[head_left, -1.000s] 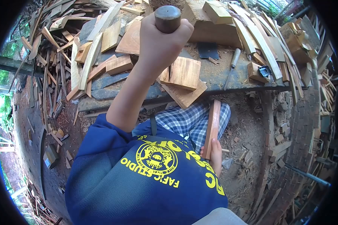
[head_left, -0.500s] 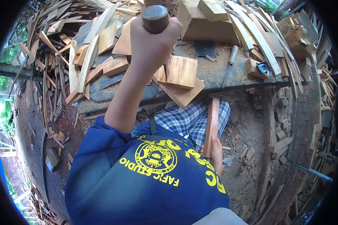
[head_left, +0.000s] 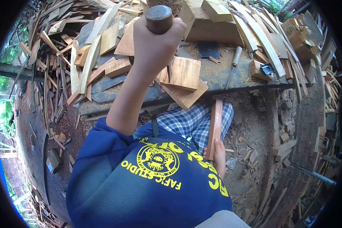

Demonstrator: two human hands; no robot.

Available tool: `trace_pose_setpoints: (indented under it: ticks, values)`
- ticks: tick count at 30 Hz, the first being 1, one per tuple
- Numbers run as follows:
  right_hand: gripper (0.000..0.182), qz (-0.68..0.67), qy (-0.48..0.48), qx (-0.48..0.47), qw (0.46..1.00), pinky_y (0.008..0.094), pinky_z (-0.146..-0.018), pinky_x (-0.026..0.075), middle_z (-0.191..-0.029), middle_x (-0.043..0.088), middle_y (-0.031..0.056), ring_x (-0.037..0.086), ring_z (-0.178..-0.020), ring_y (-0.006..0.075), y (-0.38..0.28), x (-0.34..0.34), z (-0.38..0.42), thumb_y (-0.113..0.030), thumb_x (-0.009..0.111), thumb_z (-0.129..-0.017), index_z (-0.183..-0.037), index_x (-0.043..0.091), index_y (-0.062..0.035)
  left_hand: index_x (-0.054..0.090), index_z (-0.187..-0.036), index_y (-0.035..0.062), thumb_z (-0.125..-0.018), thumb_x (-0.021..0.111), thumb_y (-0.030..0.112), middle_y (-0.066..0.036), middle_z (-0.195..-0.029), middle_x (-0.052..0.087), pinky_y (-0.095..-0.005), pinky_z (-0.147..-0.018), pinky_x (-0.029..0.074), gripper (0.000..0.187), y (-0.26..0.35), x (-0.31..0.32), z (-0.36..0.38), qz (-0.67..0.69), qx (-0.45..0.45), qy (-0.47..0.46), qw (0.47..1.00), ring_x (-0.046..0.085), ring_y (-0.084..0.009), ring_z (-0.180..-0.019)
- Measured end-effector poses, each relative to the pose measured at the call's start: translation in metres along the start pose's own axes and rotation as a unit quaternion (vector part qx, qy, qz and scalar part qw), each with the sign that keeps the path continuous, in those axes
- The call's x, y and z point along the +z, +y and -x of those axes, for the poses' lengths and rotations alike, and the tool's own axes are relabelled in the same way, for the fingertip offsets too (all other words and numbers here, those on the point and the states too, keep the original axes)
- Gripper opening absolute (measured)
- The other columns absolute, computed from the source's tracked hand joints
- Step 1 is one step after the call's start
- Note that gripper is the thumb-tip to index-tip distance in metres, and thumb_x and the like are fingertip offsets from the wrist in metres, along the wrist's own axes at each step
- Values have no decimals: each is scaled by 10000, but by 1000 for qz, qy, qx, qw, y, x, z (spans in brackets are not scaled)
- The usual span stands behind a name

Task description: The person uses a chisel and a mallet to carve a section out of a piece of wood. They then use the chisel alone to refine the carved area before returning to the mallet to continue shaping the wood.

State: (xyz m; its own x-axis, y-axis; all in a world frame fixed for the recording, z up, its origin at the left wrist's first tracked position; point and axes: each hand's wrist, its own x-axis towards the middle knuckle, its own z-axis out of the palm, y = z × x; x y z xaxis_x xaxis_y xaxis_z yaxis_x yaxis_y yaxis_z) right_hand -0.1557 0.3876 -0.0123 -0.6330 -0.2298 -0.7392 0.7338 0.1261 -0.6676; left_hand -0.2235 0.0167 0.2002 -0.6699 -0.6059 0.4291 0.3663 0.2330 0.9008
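Observation:
My left hand (head_left: 157,43) is closed in a fist around the thick handle of a chisel (head_left: 158,18), whose dark round butt faces up at me. Below the fist, a narrow dark blade points down at the top of a pale wooden block (head_left: 184,74). That block rests on a flat board (head_left: 188,97) sticking out past the bench edge. Low by my right thigh, my right hand (head_left: 217,152) grips the lower end of a long reddish wooden stick (head_left: 215,127). The stick stands slanted along the checked trousers, its far end near the bench.
A dark workbench (head_left: 140,93) crosses in front of me, strewn with sawdust. On it lie a screwdriver-like tool (head_left: 233,66), a dark flat plate (head_left: 208,49), a small block (head_left: 260,70) with a black item, and a big timber (head_left: 216,32). Offcuts pile up on both sides.
My left fist and the chisel have shifted slightly to the right, and the blade now shows more plainly over the block. My right hand and the stick stay nearly still.

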Motion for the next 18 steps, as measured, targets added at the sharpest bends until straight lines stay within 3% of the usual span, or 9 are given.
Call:
trace_pose_setpoints:
  ticks: [2, 15, 18]
  values:
    - [437, 5, -3, 0, 1000, 332, -456, 562, -716, 615, 134, 627, -525, 208, 4, -4, -3, -422, 457, -1033, -1192, 450, -15, 530, -760, 28, -886, 586, 47, -26, -554, 504, -274, -447, 409, 139, 1, 1, 0, 0, -6, 0, 1000, 482, -102, -451]
    - [434, -8, -5, -4, 1000, 335, -459, 562, -721, 620, 137, 633, -529, 211, 7, -6, -4, -414, 467, -1031, -1201, 445, -16, 549, -765, 38, -891, 601, 65, -13, -553, 520, -254, -450, 405, 139, -2, 6, 1, -4, 27, -4, 1000, 488, -87, -453]
    - [430, -3, -11, -7, 1000, 337, -460, 563, -721, 619, 138, 634, -531, 212, 7, -6, -4, -412, 464, -1032, -1198, 445, -15, 594, -705, 45, -823, 681, 99, 10, -625, 606, -247, -532, 457, 157, -3, 9, 0, -7, -2, 4, 1000, 573, -50, -578]
